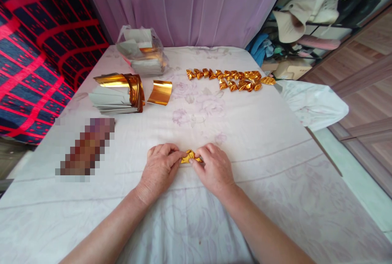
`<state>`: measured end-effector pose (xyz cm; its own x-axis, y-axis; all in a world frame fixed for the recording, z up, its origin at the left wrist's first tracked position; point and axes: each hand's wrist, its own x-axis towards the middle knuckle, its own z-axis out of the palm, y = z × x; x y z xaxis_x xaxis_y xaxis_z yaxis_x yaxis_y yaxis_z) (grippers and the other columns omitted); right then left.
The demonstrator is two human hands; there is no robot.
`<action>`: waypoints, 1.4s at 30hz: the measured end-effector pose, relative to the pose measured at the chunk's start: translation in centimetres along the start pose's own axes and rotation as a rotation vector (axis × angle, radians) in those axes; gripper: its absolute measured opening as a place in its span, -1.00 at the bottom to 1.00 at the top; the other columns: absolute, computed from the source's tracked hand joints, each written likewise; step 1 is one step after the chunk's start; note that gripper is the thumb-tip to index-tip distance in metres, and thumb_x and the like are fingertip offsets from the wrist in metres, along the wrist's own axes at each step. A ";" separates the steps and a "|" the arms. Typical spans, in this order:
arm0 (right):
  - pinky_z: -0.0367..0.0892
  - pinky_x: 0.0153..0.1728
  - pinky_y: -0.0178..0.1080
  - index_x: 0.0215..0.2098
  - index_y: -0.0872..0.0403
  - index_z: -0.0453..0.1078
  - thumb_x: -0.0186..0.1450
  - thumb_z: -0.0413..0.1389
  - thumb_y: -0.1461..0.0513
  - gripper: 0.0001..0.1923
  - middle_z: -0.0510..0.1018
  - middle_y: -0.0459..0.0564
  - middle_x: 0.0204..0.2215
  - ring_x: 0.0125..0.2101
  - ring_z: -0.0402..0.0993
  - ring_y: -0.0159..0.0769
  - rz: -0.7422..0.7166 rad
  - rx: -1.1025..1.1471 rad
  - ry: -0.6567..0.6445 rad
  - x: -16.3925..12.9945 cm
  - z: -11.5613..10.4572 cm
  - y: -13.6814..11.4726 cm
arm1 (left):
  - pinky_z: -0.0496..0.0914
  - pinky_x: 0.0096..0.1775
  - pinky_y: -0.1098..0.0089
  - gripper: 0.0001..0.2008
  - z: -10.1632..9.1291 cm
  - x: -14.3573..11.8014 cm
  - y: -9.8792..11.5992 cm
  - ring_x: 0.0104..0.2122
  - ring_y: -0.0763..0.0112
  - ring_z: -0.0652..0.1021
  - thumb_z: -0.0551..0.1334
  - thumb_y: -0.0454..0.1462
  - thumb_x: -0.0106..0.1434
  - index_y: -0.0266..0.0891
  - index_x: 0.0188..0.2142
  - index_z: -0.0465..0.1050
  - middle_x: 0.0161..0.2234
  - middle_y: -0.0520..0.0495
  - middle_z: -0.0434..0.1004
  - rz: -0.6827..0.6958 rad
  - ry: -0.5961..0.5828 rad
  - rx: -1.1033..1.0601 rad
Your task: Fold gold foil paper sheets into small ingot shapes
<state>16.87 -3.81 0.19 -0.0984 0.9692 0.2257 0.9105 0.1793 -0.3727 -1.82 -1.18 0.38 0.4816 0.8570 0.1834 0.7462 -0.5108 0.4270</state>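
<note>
A small folded piece of gold foil paper (189, 157) lies on the white floral sheet (260, 133) in front of me. My left hand (161, 169) pinches its left end. The fingers of my right hand (212, 168) press on its right end. Both hands rest on the sheet with the paper between their fingertips. Most of the paper is hidden under the fingers.
A row of several finished gold folded pieces (232, 79) lies at the back right. A stack of gold and white sheets (118, 93) and one curled gold sheet (160, 92) sit back left. Behind them is a plastic bag of paper (142, 49). A blurred patch (85, 147) lies left.
</note>
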 end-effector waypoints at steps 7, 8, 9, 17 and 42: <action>0.20 -0.27 -0.24 -0.13 -0.03 0.48 0.31 0.09 0.30 -0.80 0.49 -0.05 -0.32 -0.27 0.39 -0.27 -0.073 0.080 -0.018 -0.2 0.0 1.0 | 0.27 -0.11 0.16 -0.67 0.1 -0.2 0.0 -0.16 0.23 0.43 0.15 -0.33 0.35 0.06 0.01 0.52 -0.15 -0.07 0.46 0.016 -0.011 0.060; 0.20 -0.27 -0.23 -0.06 -0.05 0.48 0.32 0.09 0.29 -0.75 0.48 -0.04 -0.31 -0.28 0.38 -0.26 -0.092 0.057 -0.016 -0.3 0.0 1.0 | 0.27 -0.10 0.15 -0.66 0.1 -0.2 0.1 -0.16 0.22 0.42 0.15 -0.33 0.34 0.08 0.03 0.51 -0.14 -0.08 0.46 0.021 -0.015 0.078; 0.20 -0.27 -0.23 -0.01 -0.07 0.47 0.33 0.08 0.29 -0.71 0.47 -0.03 -0.31 -0.28 0.37 -0.26 -0.112 0.026 -0.012 -0.4 0.0 0.9 | 0.27 -0.10 0.14 -0.65 0.1 -0.2 0.3 -0.16 0.21 0.42 0.16 -0.33 0.34 0.08 0.04 0.50 -0.14 -0.08 0.46 0.024 -0.017 0.096; 0.18 -0.34 -0.20 0.07 0.00 0.44 0.34 0.08 0.29 -0.66 0.45 0.01 -0.31 -0.34 0.30 -0.24 -0.239 -0.221 -0.027 -0.6 -0.2 0.7 | 0.31 -0.12 0.14 -0.62 -0.1 -0.1 1.0 -0.17 0.17 0.42 0.19 -0.33 0.31 0.02 0.09 0.46 -0.14 -0.12 0.46 0.049 -0.009 0.209; 0.27 -0.16 -0.14 0.13 -0.06 0.41 0.35 0.12 0.20 -0.62 0.48 0.05 -0.11 -0.17 0.36 -0.18 -0.298 -0.141 -0.050 -1.6 -1.0 2.6 | 0.22 -0.01 0.10 -0.80 0.0 -0.6 0.4 -0.17 0.26 0.52 0.17 -0.28 0.38 -0.07 -0.08 0.55 -0.17 0.00 0.63 0.242 0.078 0.162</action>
<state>19.77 -5.12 -0.21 -0.3855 0.8853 0.2601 0.8849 0.4345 -0.1675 -1.85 -1.88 0.42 0.6223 0.7084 0.3331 0.6807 -0.6998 0.2166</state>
